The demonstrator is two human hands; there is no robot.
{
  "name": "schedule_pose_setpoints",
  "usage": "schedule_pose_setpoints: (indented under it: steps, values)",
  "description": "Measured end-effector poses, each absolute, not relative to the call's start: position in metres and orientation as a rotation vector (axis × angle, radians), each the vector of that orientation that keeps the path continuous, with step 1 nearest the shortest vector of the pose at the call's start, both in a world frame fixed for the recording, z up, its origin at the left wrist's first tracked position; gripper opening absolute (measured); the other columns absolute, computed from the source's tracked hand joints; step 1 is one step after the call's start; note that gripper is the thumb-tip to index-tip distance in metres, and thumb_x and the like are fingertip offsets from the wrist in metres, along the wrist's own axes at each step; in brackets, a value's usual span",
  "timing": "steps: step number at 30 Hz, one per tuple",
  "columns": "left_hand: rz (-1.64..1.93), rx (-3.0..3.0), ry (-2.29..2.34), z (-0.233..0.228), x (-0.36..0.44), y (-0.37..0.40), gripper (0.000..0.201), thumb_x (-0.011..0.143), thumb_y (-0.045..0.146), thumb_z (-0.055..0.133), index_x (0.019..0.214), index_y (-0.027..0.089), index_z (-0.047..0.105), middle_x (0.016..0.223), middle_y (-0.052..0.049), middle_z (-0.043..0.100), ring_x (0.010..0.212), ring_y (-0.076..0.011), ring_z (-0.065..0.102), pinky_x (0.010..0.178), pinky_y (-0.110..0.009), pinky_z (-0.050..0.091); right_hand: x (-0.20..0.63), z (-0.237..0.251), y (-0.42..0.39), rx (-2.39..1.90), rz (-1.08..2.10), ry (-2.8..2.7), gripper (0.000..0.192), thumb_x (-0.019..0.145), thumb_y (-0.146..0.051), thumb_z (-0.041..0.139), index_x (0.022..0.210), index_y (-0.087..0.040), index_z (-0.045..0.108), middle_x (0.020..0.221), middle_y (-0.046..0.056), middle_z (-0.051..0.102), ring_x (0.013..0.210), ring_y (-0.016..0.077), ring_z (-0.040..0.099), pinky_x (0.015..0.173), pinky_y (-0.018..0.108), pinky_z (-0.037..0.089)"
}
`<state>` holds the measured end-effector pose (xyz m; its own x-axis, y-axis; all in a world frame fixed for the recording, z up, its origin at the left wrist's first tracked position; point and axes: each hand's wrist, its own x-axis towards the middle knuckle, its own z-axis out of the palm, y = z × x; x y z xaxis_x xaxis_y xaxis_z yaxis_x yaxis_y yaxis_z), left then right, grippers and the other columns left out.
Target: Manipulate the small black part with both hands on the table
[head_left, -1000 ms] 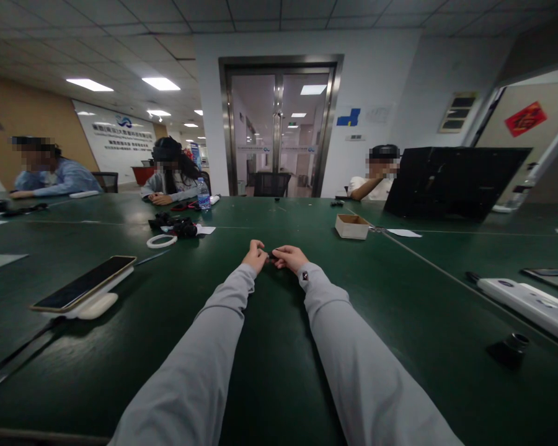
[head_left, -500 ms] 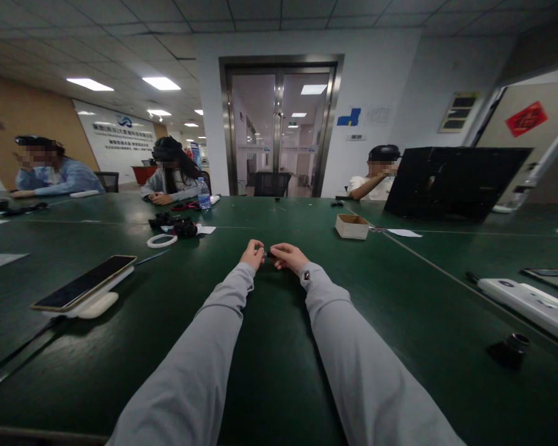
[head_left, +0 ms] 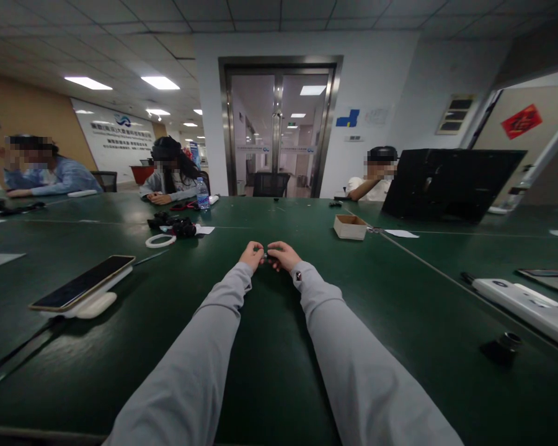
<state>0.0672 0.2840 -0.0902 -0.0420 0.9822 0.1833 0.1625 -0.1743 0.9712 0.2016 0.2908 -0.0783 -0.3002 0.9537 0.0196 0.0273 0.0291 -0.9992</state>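
Note:
Both my arms in grey sleeves reach out over the dark green table point(head_left: 270, 347). My left hand point(head_left: 252, 254) and my right hand point(head_left: 282, 255) meet at the table's middle, fingers curled. Between their fingertips sits a small black part point(head_left: 266, 255), pinched from both sides; it is too small to tell what it is. Both hands rest on or just above the tabletop.
A phone on a white stand point(head_left: 81, 288) lies at the left. A white ring point(head_left: 161, 241) and black parts point(head_left: 179, 225) lie farther back. A small cardboard box point(head_left: 350, 227) sits right of my hands. White device point(head_left: 525, 302) and black cap point(head_left: 504, 344) at right. Three people sit at the far side.
My two hands have drawn slightly closer together around the small black part. The view shifted a little to the right.

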Motion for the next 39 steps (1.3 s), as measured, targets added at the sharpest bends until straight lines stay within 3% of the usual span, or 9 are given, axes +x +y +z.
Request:
schedule_pose_setpoints:
  steps: [3,8,11,13,17,21,27,35,39]
  values:
    - [1.307,1.437,1.290,-0.091,0.067,0.284,0.008,0.075,0.014,0.046,0.080,0.018,0.043,0.039,0.010,0.043,0.033,-0.0054,0.039,0.040,-0.016,0.027,0.200,-0.079,0.290,-0.941,1.446,-1.443,0.046,0.063,-0.016,0.069,0.099,-0.023,0.041,0.062,-0.007,0.054,0.043,0.0098,0.055,0.036,0.020,0.046]
    - [1.287,1.467,1.289,-0.094,0.067,0.287,0.010,0.075,0.014,0.046,0.084,0.018,0.043,0.039,0.010,0.042,0.034,-0.0060,0.039,0.041,-0.016,0.027,0.200,-0.081,0.290,-1.018,1.467,-1.454,0.026,0.073,-0.026,0.061,0.091,-0.018,0.044,0.053,-0.006,0.050,0.035,0.0087,0.050,0.031,0.019,0.042]
    - [1.283,1.476,1.290,-0.096,0.067,0.287,0.010,0.075,0.015,0.046,0.084,0.018,0.043,0.039,0.010,0.043,0.035,-0.0063,0.040,0.041,-0.016,0.028,0.200,-0.080,0.289,-0.956,1.469,-1.418,0.042,0.065,-0.016,0.068,0.097,-0.021,0.040,0.058,-0.008,0.051,0.039,0.0094,0.053,0.034,0.020,0.045]
    - [1.290,1.468,1.285,-0.096,0.067,0.287,0.010,0.075,0.015,0.045,0.084,0.018,0.042,0.040,0.010,0.043,0.035,-0.0064,0.040,0.041,-0.016,0.027,0.201,-0.079,0.288,-0.933,1.492,-1.378,0.047,0.066,-0.020,0.068,0.101,-0.022,0.037,0.060,-0.007,0.054,0.040,0.0099,0.054,0.035,0.021,0.046]
    - [1.314,1.477,1.259,-0.095,0.066,0.287,0.010,0.075,0.014,0.044,0.084,0.018,0.042,0.040,0.010,0.044,0.034,-0.0058,0.039,0.041,-0.017,0.028,0.201,-0.077,0.287,-0.985,1.511,-1.403,0.025,0.081,-0.033,0.053,0.097,-0.018,0.040,0.051,-0.006,0.051,0.032,0.0090,0.048,0.029,0.019,0.040]
    - [1.315,1.482,1.258,-0.096,0.065,0.287,0.010,0.075,0.014,0.045,0.084,0.018,0.043,0.040,0.010,0.043,0.035,-0.0058,0.040,0.042,-0.017,0.029,0.202,-0.076,0.287,-0.968,1.517,-1.410,0.031,0.074,-0.020,0.061,0.098,-0.019,0.041,0.054,-0.006,0.054,0.034,0.0085,0.049,0.031,0.019,0.041]
    - [1.326,1.461,1.253,-0.098,0.066,0.290,0.011,0.074,0.015,0.047,0.084,0.018,0.044,0.040,0.010,0.044,0.034,-0.0057,0.040,0.041,-0.017,0.028,0.201,-0.077,0.288,-0.994,1.509,-1.366,0.017,0.082,-0.031,0.052,0.089,-0.017,0.045,0.043,-0.006,0.049,0.030,0.0084,0.044,0.028,0.017,0.038]
    - [1.268,1.479,1.294,-0.095,0.067,0.289,0.008,0.078,0.021,0.044,0.076,0.017,0.051,0.033,0.009,0.041,0.030,-0.0061,0.036,0.038,-0.017,0.026,0.207,-0.078,0.289,-0.961,1.562,-1.224,0.017,0.071,-0.006,0.057,0.083,-0.016,0.048,0.046,-0.005,0.052,0.032,0.0069,0.044,0.030,0.017,0.039]
    - [1.270,1.462,1.305,-0.094,0.067,0.288,0.009,0.078,0.022,0.045,0.076,0.017,0.051,0.033,0.009,0.040,0.029,-0.0062,0.036,0.037,-0.017,0.026,0.210,-0.077,0.285,-0.901,1.603,-1.215,0.019,0.069,-0.003,0.058,0.081,-0.015,0.052,0.050,-0.004,0.053,0.038,0.0064,0.049,0.034,0.014,0.041]
